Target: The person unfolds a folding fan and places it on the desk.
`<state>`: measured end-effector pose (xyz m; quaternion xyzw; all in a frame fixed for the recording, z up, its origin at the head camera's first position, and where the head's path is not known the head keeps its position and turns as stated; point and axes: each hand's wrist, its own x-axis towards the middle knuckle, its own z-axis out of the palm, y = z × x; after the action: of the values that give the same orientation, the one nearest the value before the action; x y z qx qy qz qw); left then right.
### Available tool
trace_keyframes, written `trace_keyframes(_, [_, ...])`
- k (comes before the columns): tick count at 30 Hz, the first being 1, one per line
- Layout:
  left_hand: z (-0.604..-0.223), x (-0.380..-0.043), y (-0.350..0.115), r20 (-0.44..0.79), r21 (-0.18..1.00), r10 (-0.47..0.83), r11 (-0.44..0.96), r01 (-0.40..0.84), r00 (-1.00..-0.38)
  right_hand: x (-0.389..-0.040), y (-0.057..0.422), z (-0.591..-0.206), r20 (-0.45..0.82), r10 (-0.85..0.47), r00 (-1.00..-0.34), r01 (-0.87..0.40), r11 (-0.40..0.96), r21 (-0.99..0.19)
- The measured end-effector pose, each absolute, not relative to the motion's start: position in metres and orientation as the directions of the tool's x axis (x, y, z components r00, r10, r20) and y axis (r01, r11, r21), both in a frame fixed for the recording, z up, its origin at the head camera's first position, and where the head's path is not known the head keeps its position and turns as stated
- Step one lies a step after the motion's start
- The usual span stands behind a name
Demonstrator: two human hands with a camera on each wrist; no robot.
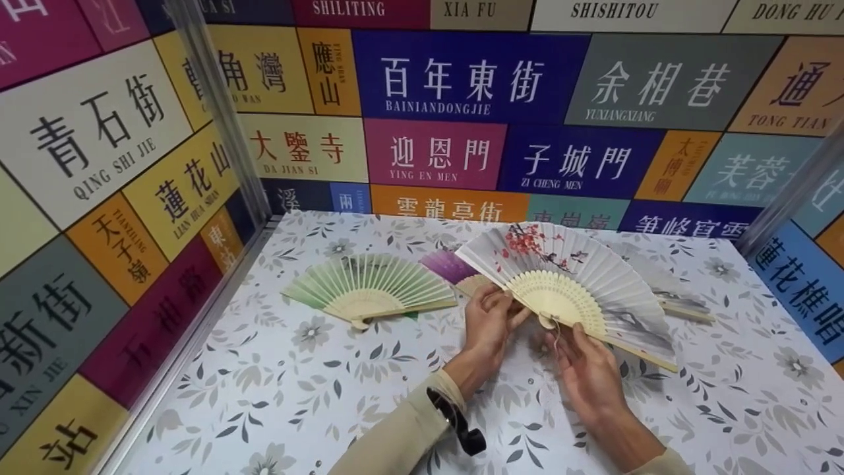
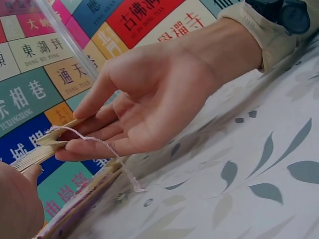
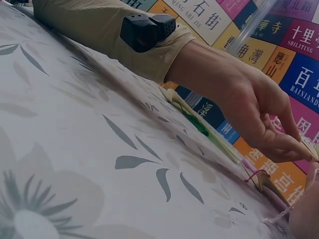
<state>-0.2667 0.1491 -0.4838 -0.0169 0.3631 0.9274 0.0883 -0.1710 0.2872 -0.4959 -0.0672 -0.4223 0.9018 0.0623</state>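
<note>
Both hands hold an open white fan [image 1: 573,280] painted with red blossoms above the floral tablecloth [image 1: 277,389]. The left hand [image 1: 488,323] pinches its left edge near the ribs; the right hand [image 1: 583,369] grips the base by the pivot (a thin cord hangs there). A green fan [image 1: 369,287] lies spread to the left, and a purple fan [image 1: 448,264] lies partly hidden behind the white one.

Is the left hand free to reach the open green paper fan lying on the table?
Probably not right away: the left hand pinches the white blossom-painted fan that the right hand also holds. The green fan lies unobstructed beside it.
</note>
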Motion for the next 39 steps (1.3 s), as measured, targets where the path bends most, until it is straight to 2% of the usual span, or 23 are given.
trace_keyframes(9, [-0.496, -0.251, 0.156, -0.189, 0.754, 0.202, -0.597, -0.274, -0.961, -0.145, 0.305, -0.501, -0.133, 0.185, -0.974, 0.017, -0.523, -0.852])
trace_keyframes(16, [-0.503, -0.235, 0.152, -0.211, 0.787, 0.271, -0.523, -0.328, -0.939, -0.127, 0.311, -0.498, -0.299, 0.186, -0.936, 0.152, -0.554, -0.819])
trace_keyframes(23, [-0.505, -0.22, 0.142, -0.242, 0.823, 0.335, -0.426, -0.376, -0.91, -0.107, 0.314, -0.5, -0.394, 0.191, -0.899, 0.238, -0.542, -0.806])
trace_keyframes(32, [-0.501, -0.205, 0.125, -0.31, 0.821, 0.469, -0.307, -0.481, -0.827, -0.084, 0.324, -0.505, -0.494, 0.174, -0.852, 0.309, -0.595, -0.742])
trace_keyframes(39, [-0.5, -0.197, 0.116, -0.315, 0.817, 0.555, -0.255, -0.517, -0.77, -0.074, 0.331, -0.505, -0.575, 0.172, -0.8, 0.396, -0.569, -0.72])
